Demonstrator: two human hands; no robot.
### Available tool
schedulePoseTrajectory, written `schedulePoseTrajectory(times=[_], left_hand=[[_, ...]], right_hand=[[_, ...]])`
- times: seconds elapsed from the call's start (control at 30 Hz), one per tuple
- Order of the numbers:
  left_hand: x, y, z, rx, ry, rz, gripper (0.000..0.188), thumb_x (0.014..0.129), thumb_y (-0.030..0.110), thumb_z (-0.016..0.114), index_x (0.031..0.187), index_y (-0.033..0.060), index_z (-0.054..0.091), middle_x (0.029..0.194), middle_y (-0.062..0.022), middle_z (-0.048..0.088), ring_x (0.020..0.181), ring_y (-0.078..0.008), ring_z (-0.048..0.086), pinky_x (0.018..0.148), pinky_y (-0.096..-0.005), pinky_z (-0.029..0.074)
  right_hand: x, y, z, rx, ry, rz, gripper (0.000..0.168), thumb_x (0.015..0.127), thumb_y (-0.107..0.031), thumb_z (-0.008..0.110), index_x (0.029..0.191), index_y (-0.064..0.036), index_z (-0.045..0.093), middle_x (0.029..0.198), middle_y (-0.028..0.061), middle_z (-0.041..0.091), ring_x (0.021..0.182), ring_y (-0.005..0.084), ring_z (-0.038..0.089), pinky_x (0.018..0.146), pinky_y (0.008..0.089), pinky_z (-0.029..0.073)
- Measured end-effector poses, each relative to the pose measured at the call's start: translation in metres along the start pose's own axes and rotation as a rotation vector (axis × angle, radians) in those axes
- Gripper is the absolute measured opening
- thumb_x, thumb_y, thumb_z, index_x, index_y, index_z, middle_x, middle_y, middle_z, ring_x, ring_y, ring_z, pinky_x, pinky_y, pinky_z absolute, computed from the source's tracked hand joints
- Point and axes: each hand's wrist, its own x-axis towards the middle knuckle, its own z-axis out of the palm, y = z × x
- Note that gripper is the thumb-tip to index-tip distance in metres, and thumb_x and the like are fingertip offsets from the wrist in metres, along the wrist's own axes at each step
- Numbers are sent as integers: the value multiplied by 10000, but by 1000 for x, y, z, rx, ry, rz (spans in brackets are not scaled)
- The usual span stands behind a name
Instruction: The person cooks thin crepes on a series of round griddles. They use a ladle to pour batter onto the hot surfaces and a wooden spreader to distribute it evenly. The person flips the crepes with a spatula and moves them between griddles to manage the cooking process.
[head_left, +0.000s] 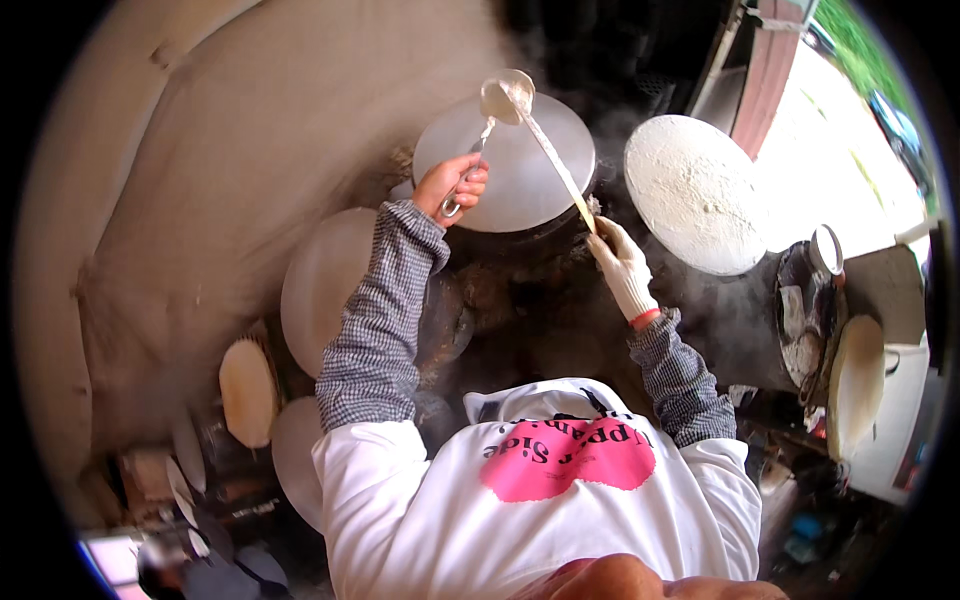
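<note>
My bare left hand (456, 187) is closed around the metal handle of a ladle (496, 96), whose pale-coated bowl is over the far edge of a round whitish lid or plate (517, 180). In my gloved right hand (622, 262) is one end of a long thin stick (556, 161); its far end, coated in a pale paste, meets the ladle's bowl. What that end looks like inside the bowl is hard to tell. To the right of the plate is a large round surface covered with a rough white layer (697, 195).
More pale round discs stand at the left (326, 292) and lower left (249, 394). A tan disc (856, 386) is at the far right, near a small white-faced round vessel (826, 249). Steam drifts over the dark area. A post (769, 75) rises at the upper right.
</note>
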Motion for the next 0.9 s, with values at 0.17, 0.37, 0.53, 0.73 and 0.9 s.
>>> schedulePoseTrajectory(times=[0.17, 0.37, 0.53, 0.73, 0.9], left_hand=[[106, -11, -3, 101, -21, 44, 152, 940, 182, 478, 897, 42, 438, 673, -14, 423, 469, -63, 358, 374, -226, 307], [170, -49, 0, 318, 319, 105, 150, 867, 171, 523, 869, 49, 436, 642, -40, 459, 426, -119, 423, 342, -293, 335], [189, -76, -68, 1064, 658, 508, 290, 860, 259, 567, 985, 7, 491, 784, -173, 633, 648, -320, 629, 576, -436, 491], [165, -75, -67, 1208, 758, 529, 423, 874, 374, 603, 1054, 6, 499, 885, -232, 657, 835, -430, 634, 743, -487, 484], [124, -68, -81, 1077, 742, 373, 388, 882, 364, 609, 1034, 28, 491, 873, -206, 655, 814, -417, 635, 715, -483, 484]], right_hand=[[34, 17, 14, -92, 165, -5, 394, 905, -216, 639, 1260, -58, 577, 1136, 138, 663, 1053, 238, 642, 915, 309, 477], [54, 35, 18, -199, 137, 38, 417, 916, -167, 635, 1291, -9, 546, 1186, 118, 648, 1100, 170, 604, 952, 264, 449], [56, 15, 24, -258, 166, 3, 365, 922, -199, 620, 1257, -57, 580, 1148, 113, 668, 1076, 196, 628, 937, 294, 461], [78, 17, 12, -429, 189, 10, 381, 894, -291, 609, 1253, -168, 591, 1059, 144, 665, 994, 322, 640, 841, 393, 497], [86, 6, 12, -591, 98, 108, 393, 894, -316, 606, 1258, -169, 591, 1068, 154, 677, 991, 329, 652, 820, 389, 509]])
